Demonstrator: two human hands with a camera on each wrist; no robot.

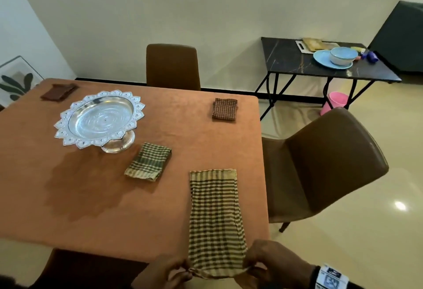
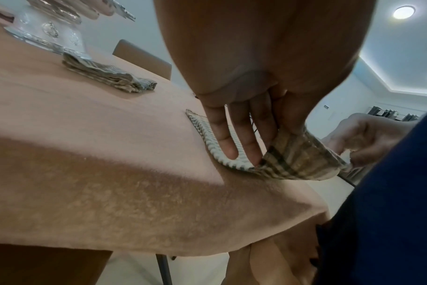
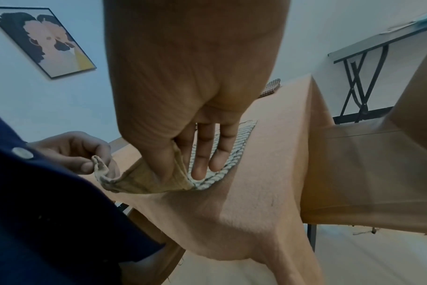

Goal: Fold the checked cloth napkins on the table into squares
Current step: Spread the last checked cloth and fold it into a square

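Note:
A long beige-and-brown checked napkin (image 1: pixel 214 215) lies as a narrow strip on the table, its far end flat and its near end lifted at the table's front edge. My left hand (image 1: pixel 180 270) pinches the near left corner and my right hand (image 1: pixel 254 265) pinches the near right corner. In the left wrist view the left hand (image 2: pixel 268 146) holds the raised napkin edge (image 2: pixel 297 162) between thumb and forefinger, its other fingers (image 2: pixel 232 148) lying straight on the cloth. The right hand (image 3: pixel 181 165) holds the napkin edge (image 3: pixel 144 183) the same way.
On the orange tablecloth (image 1: pixel 137 208) lie a folded green checked napkin (image 1: pixel 148 161), a folded red-brown one (image 1: pixel 224 109) and a dark brown one (image 1: pixel 60 91). A silver pedestal tray (image 1: pixel 98 119) stands at left. Brown chairs (image 1: pixel 332 162) stand right and behind.

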